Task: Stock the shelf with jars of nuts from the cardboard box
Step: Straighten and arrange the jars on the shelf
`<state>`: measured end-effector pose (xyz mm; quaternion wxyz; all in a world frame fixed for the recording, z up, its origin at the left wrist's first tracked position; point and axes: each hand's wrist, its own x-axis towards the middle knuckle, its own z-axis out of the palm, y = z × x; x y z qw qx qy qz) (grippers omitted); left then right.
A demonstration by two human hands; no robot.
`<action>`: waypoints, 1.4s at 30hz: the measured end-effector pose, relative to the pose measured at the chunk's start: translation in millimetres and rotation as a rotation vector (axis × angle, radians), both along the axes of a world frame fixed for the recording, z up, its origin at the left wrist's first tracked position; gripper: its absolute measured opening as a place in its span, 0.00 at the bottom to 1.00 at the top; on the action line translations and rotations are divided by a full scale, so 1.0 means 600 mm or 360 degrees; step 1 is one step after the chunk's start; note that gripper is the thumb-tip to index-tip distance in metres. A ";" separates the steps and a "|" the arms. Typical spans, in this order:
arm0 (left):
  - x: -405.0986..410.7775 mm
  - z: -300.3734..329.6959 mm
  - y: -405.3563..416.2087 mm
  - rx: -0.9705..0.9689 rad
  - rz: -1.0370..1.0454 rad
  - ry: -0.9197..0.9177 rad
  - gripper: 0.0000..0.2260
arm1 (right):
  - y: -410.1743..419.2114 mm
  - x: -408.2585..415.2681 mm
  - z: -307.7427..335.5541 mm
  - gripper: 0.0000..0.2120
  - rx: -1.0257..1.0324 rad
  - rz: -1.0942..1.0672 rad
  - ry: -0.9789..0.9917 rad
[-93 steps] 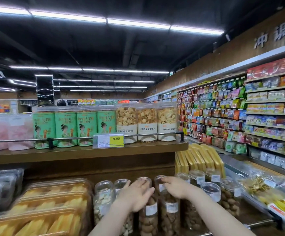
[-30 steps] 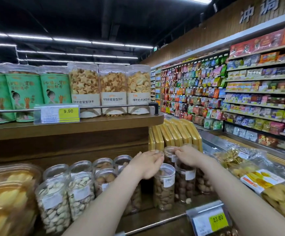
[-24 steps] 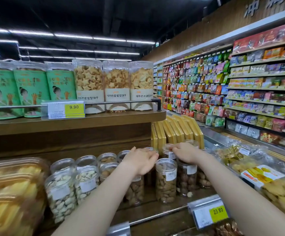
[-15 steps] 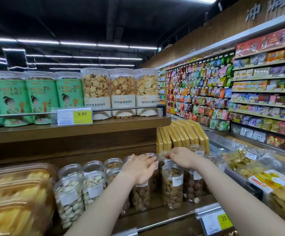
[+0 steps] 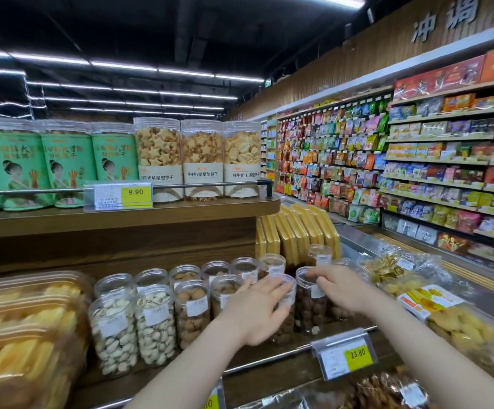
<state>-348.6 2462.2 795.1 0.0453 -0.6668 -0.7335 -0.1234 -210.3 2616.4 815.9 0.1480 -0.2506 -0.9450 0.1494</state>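
Several clear jars of nuts stand in two rows on the lower wooden shelf [image 5: 269,376]. My left hand [image 5: 257,308] grips the top of a front-row jar of brown nuts [image 5: 285,320]. Beside it on the right, my right hand [image 5: 337,286] curls its fingers round the lid of a jar of dark round nuts [image 5: 309,308]. Further left in the front row stand jars of pistachios [image 5: 113,332] and a jar of hazelnuts [image 5: 192,314]. No cardboard box is in view.
A metal rail with a 23.80 price tag [image 5: 346,355] runs along the shelf front. The upper shelf [image 5: 122,216] carries green tins and biscuit jars. Yellow packs [image 5: 296,228] stand behind the jars; bagged snacks [image 5: 446,314] lie right, clear tubs [image 5: 21,329] left.
Both hands have stayed on the jar tops while shifting slightly along the row. The camera has moved, so the shelves sit differently in the frame.
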 end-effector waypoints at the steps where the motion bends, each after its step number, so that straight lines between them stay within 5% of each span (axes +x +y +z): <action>1: 0.000 -0.006 -0.003 -0.0004 0.0029 0.0002 0.22 | -0.002 0.002 -0.007 0.20 -0.0034 0.0009 -0.0002; 19: -0.045 0.024 0.042 0.0189 0.0210 -0.0117 0.20 | -0.002 -0.051 0.006 0.20 -0.0241 0.0124 0.0095; 24: -0.062 0.019 0.096 -0.0082 0.0245 -0.0118 0.24 | 0.084 -0.047 0.015 0.21 -0.0046 -0.0148 0.0041; 31: -0.065 0.010 0.104 -0.0218 0.0283 -0.0119 0.25 | 0.135 -0.089 0.009 0.22 -0.0176 -0.0356 -0.0172; 42: -0.080 0.001 0.112 -0.0210 0.0263 -0.0123 0.25 | 0.072 -0.112 0.014 0.21 -0.0384 -0.0037 -0.0140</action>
